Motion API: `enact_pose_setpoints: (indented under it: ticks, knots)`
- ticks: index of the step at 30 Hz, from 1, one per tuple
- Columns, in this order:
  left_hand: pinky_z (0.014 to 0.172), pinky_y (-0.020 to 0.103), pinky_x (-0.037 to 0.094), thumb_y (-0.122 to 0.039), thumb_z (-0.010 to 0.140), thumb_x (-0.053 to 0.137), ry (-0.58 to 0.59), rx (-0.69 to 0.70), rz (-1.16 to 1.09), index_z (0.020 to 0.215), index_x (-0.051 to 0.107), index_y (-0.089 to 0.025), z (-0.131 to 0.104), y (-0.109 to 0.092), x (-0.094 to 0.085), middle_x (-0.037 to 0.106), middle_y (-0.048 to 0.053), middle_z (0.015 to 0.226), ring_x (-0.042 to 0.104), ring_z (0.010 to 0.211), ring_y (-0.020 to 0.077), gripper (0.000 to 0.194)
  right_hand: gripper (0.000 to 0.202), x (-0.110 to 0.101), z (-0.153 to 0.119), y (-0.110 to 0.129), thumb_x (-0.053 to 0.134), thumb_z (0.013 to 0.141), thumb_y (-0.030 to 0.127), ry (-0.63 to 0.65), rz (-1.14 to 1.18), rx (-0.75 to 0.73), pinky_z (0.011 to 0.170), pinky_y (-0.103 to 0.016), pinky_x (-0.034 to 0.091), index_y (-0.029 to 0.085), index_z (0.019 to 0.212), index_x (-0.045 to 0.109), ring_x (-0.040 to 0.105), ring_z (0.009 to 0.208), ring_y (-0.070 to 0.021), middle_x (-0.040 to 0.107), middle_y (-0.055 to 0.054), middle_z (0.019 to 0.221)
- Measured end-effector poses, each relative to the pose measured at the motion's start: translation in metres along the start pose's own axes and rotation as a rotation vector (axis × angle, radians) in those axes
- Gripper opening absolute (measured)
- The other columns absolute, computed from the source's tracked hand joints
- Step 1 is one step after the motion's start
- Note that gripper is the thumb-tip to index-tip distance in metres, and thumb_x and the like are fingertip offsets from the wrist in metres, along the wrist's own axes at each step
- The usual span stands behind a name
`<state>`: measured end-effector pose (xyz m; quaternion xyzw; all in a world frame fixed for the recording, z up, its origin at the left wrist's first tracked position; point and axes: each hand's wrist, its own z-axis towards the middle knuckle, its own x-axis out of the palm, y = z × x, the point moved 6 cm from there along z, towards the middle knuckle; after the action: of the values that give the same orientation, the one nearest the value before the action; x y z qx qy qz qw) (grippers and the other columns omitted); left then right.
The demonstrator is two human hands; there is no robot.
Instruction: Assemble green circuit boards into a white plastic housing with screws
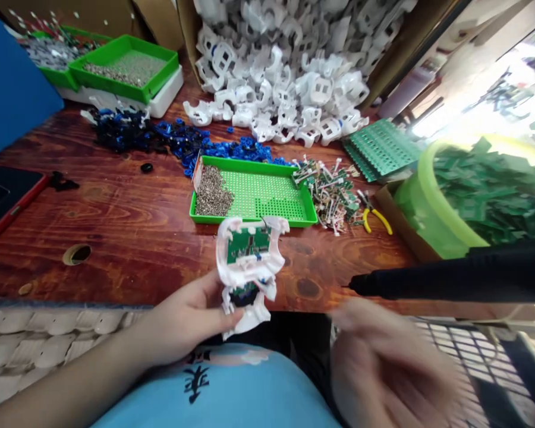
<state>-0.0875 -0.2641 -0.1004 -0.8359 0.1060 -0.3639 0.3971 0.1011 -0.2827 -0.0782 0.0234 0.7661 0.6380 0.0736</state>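
My left hand [185, 324] has a white housing [249, 273] with a green board [238, 245]; right hand [383, 362] is too blurry to tell lol.

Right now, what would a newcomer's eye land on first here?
The big heap of white parts spilling from the cardboard box at the back. Then, front and centre, the left hand holding a white housing with a green circuit board, nearer than the bright green tray. At right, a black tool juts in above the blurred right hand.
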Motion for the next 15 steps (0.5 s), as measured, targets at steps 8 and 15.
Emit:
enact_pose_setpoints:
  ticks: [8, 15]
  knots:
    - [0.098, 0.03, 0.04, -0.037, 0.077, 0.063, -0.079, 0.053, 0.329, 0.117, 0.056, -0.02, -0.007, 0.0, 0.004, 0.06, 0.005, 0.116, 0.054, 0.109, 0.0219, 0.044, 0.03, 0.061, -0.033, -0.017, 0.053, 0.082, 0.036, 0.375, 0.154, 0.165, 0.086, -0.019, 0.046, 0.021, 0.108, 0.05, 0.055, 0.092, -0.0067, 0.056, -0.004, 0.106]
    - [0.098, 0.027, 0.038, -0.031, 0.078, 0.061, -0.127, 0.118, 0.519, 0.112, 0.06, -0.023, -0.008, -0.01, 0.005, 0.06, 0.001, 0.116, 0.054, 0.107, 0.022, 0.035, 0.03, 0.065, -0.025, -0.012, 0.056, 0.079, 0.035, 0.323, 0.004, 0.116, 0.079, -0.018, 0.047, 0.018, 0.103, 0.053, 0.056, 0.084, -0.0075, 0.058, -0.003, 0.095]
